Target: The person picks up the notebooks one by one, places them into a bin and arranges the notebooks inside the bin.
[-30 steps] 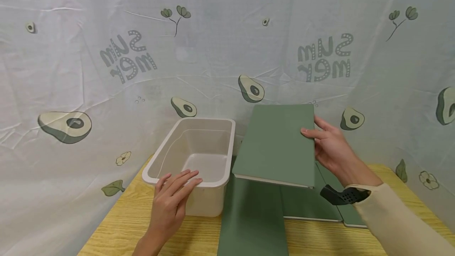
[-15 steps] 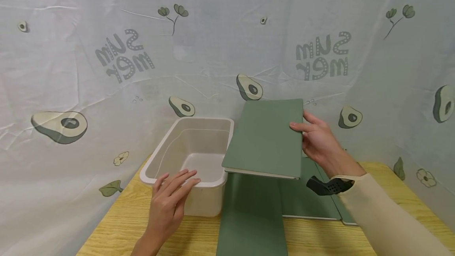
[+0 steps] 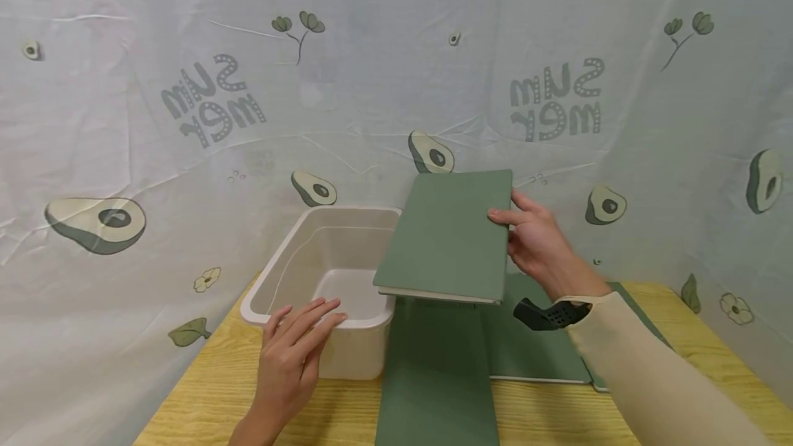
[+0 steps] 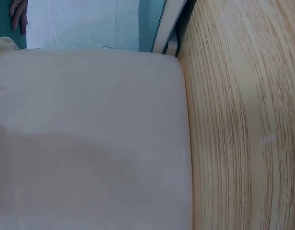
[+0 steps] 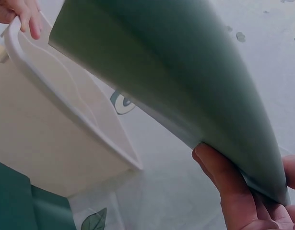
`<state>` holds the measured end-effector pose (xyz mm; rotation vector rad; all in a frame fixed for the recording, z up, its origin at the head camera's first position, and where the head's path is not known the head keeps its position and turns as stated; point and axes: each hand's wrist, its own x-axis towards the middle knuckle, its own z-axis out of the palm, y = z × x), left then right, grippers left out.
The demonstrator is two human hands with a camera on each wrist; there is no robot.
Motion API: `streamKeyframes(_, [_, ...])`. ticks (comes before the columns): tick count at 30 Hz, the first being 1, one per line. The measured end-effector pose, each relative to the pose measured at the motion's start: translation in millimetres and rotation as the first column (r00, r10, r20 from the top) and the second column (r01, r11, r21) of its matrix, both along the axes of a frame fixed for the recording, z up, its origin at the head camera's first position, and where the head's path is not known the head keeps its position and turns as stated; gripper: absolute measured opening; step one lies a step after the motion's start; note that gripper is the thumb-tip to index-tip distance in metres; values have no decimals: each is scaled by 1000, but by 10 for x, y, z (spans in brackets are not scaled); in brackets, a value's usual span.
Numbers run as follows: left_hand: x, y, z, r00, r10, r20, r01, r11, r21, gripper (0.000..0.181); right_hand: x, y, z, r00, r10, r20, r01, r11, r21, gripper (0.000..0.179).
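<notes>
My right hand grips a green hardcover book by its right edge, thumb on the cover and the other fingers behind it. The book is held tilted in the air, its left side beside the right rim of a white plastic bin. On the near rim of that bin rest the fairly straight fingers of my left hand. No contents show inside the bin. In the right wrist view the fingers support the book's underside. The left wrist view is mostly filled by the bin's outer wall.
Right of the bin, more green books lie on the wood-grain table: one long green cover nearest the bin, another book beside it, and one partly hidden under my right forearm. A patterned curtain hangs behind the table.
My right hand has carried the held book leftward and slightly up, closer to the bin. My left hand stays on the bin's near rim.
</notes>
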<state>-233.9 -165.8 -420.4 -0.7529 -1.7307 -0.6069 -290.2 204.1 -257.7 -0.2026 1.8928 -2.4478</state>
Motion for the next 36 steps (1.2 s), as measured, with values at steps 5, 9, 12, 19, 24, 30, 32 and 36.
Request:
streamKeyframes(5, [2,-9,-10,1000,2,-5,-2,1000,0,31,-66,-98,-36,1000,-10,-1,10,1000,11,76])
streamKeyframes(9, [-4,-5,-16,1000,-1,-7,1,1000,1,31,-115,-169,-57,1000,-15,6,15,1000,14,75])
streamKeyframes(12, [-5,4,-18,1000,-5,0,5,1000,2,31,-143,-218,-57,1000,-22,17,22,1000,12,75])
streamKeyframes(19, [-8,24,-9,1000,-5,8,5,1000,6,30,-212,-326,-55,999,-39,30,39,999,12,74])
streamKeyframes(24, [38,-32,3,1000,11,25,-11,1000,-3,31,-277,-483,-118,999,-32,33,31,999,16,73])
streamKeyframes(30, [28,-48,13,1000,1,8,-1,1000,1,31,-315,-611,-133,998,-23,51,22,1000,8,78])
streamKeyframes(32, [9,-22,12,1000,-4,1,4,1000,1,31,-323,-624,-129,998,-30,53,30,999,12,78])
streamKeyframes(36, [-2,3,9,1000,0,-4,0,1000,1,31,-345,-688,-132,998,-37,45,35,999,32,76])
